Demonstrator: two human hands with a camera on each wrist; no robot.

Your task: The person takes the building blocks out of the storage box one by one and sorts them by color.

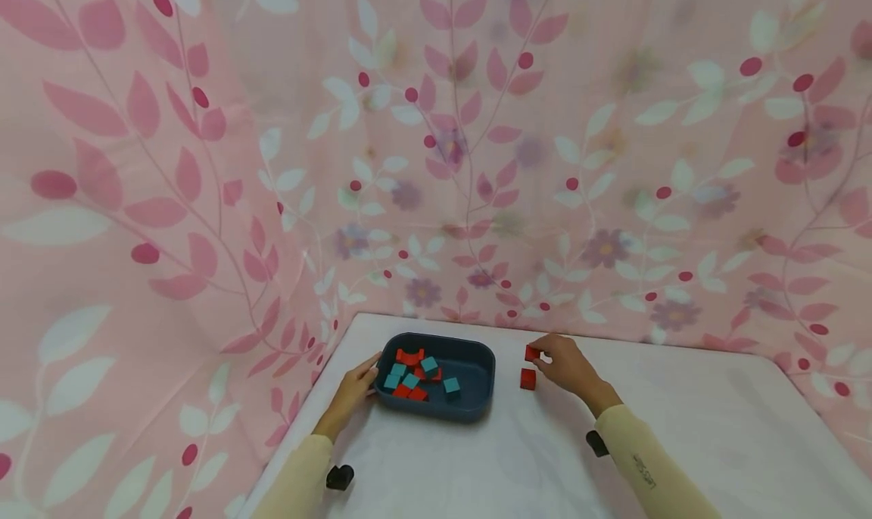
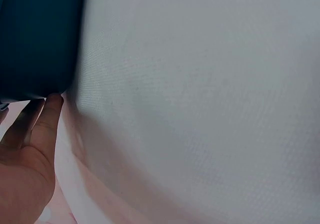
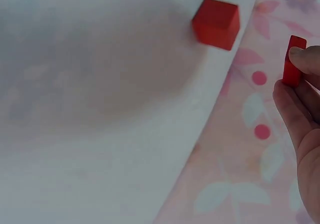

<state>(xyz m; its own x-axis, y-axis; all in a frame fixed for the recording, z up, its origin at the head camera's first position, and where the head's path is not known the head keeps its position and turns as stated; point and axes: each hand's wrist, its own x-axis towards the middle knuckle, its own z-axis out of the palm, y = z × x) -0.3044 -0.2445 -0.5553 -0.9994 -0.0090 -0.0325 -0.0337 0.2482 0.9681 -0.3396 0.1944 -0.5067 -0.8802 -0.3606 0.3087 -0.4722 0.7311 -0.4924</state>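
Note:
A dark blue tray point(image 1: 470, 407) with rounded corners sits on the white-covered table, holding several red blocks point(image 1: 417, 393) and teal blocks point(image 1: 452, 386) in its left and middle part. At its left end is my left hand point(image 1: 354, 394); in the left wrist view its fairly straight fingers point(image 2: 49, 121) touch the tray's outer wall. To the right of the tray, my right hand point(image 1: 568, 364) pinches a red block point(image 3: 294, 63) between thumb and fingers, above the table in the right wrist view. Another red block point(image 1: 527, 379) stands on the table just nearer than that hand.
The white cloth point(image 1: 681, 405) covers the table, whose far edge meets a pink floral curtain point(image 1: 477, 201). More of the curtain hangs along the left side. Black wrist-worn devices point(image 1: 339, 477) show below both forearms.

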